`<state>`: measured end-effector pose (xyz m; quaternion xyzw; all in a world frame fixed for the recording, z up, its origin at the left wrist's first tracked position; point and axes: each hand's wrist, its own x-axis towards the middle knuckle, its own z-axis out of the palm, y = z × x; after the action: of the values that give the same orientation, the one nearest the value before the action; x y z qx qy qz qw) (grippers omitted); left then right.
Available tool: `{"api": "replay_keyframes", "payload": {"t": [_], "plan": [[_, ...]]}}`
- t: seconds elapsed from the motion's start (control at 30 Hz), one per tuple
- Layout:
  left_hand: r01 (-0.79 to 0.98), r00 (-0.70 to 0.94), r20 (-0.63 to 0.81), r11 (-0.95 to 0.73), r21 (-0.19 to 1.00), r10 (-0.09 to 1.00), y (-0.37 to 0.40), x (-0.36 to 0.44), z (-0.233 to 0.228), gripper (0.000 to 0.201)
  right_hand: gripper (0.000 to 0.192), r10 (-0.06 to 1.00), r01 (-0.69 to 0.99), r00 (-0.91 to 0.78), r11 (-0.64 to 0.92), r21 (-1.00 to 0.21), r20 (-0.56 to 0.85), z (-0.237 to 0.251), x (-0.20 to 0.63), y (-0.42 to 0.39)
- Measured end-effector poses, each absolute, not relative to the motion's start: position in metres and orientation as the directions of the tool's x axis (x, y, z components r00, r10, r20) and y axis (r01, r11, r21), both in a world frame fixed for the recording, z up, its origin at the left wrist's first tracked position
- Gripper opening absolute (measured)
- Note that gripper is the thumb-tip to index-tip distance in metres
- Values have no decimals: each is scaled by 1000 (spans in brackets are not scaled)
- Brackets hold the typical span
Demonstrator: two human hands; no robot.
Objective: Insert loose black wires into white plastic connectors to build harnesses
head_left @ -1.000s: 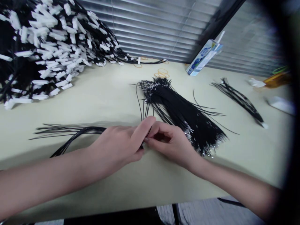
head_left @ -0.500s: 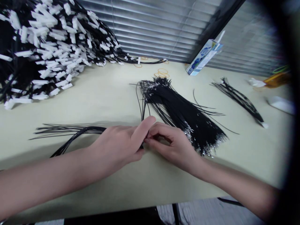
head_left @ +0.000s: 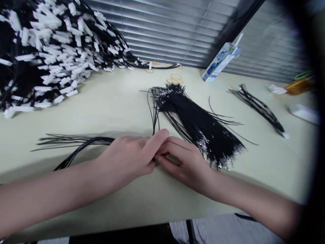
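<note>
My left hand (head_left: 132, 154) is closed around a bundle of thin black wires (head_left: 83, 141), whose loose ends trail out to the left over the table. Touching it at the fingertips, my right hand (head_left: 184, 161) is closed in a pinch at the end of that bundle; what lies between its fingers is mostly hidden. Just beyond both hands is a thick pile of black wires (head_left: 195, 118) with shiny metal tips at its ends. A few strands from this pile hang down toward my left thumb.
A large heap of black cables with white connectors (head_left: 63, 64) fills the back left. Yellow rubber bands (head_left: 175, 79) and a blue and white carton (head_left: 220, 62) are at the back, before window blinds (head_left: 162, 30). Another wire bundle (head_left: 261, 110) lies at right on the table (head_left: 114, 210).
Both hands stay together in nearly the same place. My right hand has shifted slightly down and left, its fingers closer under my left thumb.
</note>
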<state>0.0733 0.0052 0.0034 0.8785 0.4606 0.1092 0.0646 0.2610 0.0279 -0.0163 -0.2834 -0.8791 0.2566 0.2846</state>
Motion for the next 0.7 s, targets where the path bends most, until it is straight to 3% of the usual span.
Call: {"api": "replay_keyframes", "payload": {"t": [0.1, 0.27, 0.37, 0.47, 0.6, 0.7], "plan": [[796, 561, 129, -575, 188, 818, 6, 75, 5, 50, 6, 683, 371, -661, 658, -655, 311, -16, 260, 28], [788, 580, 105, -589, 180, 808, 8, 75, 7, 36, 6, 817, 459, -571, 399, -794, 80, -11, 259, 36], [800, 573, 82, -578, 159, 815, 9, 75, 11, 37, 6, 849, 478, -512, 408, -778, 130, -1, 268, 48], [817, 562, 59, -565, 117, 825, 8, 76, 14, 30, 4, 847, 623, -504, 492, -609, 168, 13, 287, 60], [822, 558, 36, -558, 117, 829, 8, 76, 15, 30, 17, 794, 780, -607, 589, -213, -29, 21, 312, 65], [821, 558, 45, -559, 114, 829, 9, 76, 16, 31, 17, 775, 778, -628, 625, -58, -73, 20, 320, 61]]}}
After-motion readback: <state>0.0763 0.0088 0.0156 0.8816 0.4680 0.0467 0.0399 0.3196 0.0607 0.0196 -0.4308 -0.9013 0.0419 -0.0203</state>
